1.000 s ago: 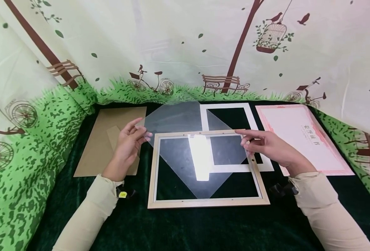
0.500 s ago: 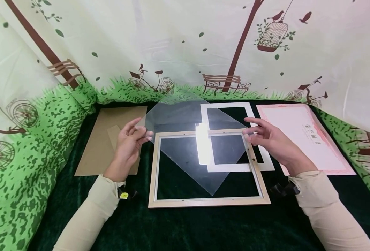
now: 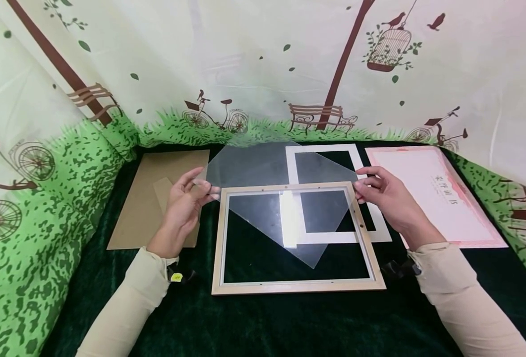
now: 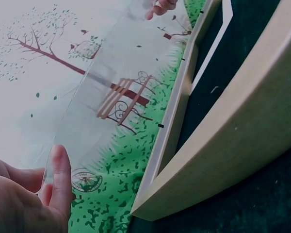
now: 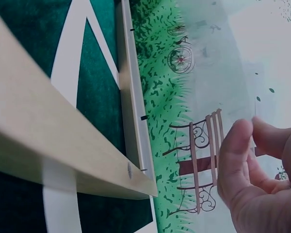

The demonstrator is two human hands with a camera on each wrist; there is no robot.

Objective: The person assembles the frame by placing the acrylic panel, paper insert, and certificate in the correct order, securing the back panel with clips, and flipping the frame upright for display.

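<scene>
A clear, thin sheet [image 3: 249, 161] is held at a slant above a light wooden picture frame [image 3: 298, 287] that lies on dark green cloth. My left hand [image 3: 183, 213] pinches the sheet's left edge between thumb and fingers; the left wrist view shows the thumb [image 4: 61, 170] flat against it. On the opposite edge my right hand [image 3: 387, 203] pinches the sheet too, just beyond the frame's top right corner. In the right wrist view, thumb and forefinger [image 5: 237, 141] meet at the sheet's faint edge. A strip of light reflects off the sheet's middle.
Behind the frame lies a white mat [image 3: 382, 236] with a rectangular opening, partly seen through the sheet. A brown backing board [image 3: 129, 213] with a stand flap is at left. Pink-bordered paper [image 3: 410, 183] lies at right. A printed curtain [image 3: 245, 44] hangs behind.
My right hand has moved right and away from the frame's corner, and its fingers now pinch the sheet. The sheet has turned, its lower corner shifting right and up. My left hand stays put.
</scene>
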